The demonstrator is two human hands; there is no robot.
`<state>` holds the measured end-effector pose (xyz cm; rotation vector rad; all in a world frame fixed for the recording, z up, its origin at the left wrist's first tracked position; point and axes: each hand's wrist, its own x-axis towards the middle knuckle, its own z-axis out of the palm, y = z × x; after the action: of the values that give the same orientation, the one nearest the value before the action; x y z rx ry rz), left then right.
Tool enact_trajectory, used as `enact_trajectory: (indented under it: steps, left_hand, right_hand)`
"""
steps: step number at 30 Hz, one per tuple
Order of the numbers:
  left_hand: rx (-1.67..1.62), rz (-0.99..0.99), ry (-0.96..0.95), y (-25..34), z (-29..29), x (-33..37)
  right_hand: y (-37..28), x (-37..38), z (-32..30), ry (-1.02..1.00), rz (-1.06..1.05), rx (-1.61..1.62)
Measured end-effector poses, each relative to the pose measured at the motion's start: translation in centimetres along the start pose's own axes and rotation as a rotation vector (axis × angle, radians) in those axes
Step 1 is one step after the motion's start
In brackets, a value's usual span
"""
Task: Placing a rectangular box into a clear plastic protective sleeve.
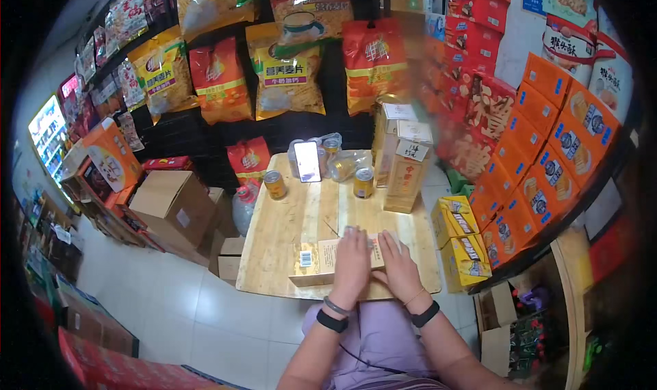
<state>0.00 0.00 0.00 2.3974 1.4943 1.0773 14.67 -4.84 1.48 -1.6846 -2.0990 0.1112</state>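
A long gold-and-cream carton (323,256) lies on its side near the front of the wooden table (274,219), a barcode label towards its left end. Across the carton's right part lies my left hand (351,263), fingers reaching over its far edge and pressed together, thumb hidden. At the right end, my right hand (400,267) grips the carton with its fingers over the top and the thumb on the near side. What the fingertips do at the far side is hidden.
Tall gold boxes (405,174) stand at the table's back right. Two cans (276,185) (363,183), a lit phone (308,162) and plastic-wrapped cans (342,164) stand behind. Orange cartons (540,150) are stacked right, yellow boxes (462,246) beside the table, cardboard boxes (171,202) left.
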Motion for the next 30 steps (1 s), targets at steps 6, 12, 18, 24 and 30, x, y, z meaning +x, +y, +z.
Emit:
enact_trajectory:
  steps: [6, 12, 18, 24, 30]
  left_hand:
    - [-0.071, 0.096, -0.034, 2.5, -3.3, -3.7]
    - [-0.016, -0.099, -0.023, -1.5, -8.3, -7.0]
    - [0.105, -0.212, 0.071, -4.5, -8.8, -5.5]
    - [0.172, -0.116, 0.121, -4.8, -3.0, -0.2]
    - [-0.002, 0.082, 0.048, 0.4, 0.5, 0.9]
  right_hand:
    - [-0.4, -0.6, 0.1, 0.004, -0.045, -0.057]
    - [-0.3, -0.3, -0.5, 0.033, -0.062, 0.009]
    - [-0.3, -0.2, -0.6, 0.039, -0.041, -0.041]
    - [-0.1, -0.2, -0.1, 0.075, -0.058, -0.041]
    - [-0.2, -0.1, -0.2, 0.022, -0.030, -0.056]
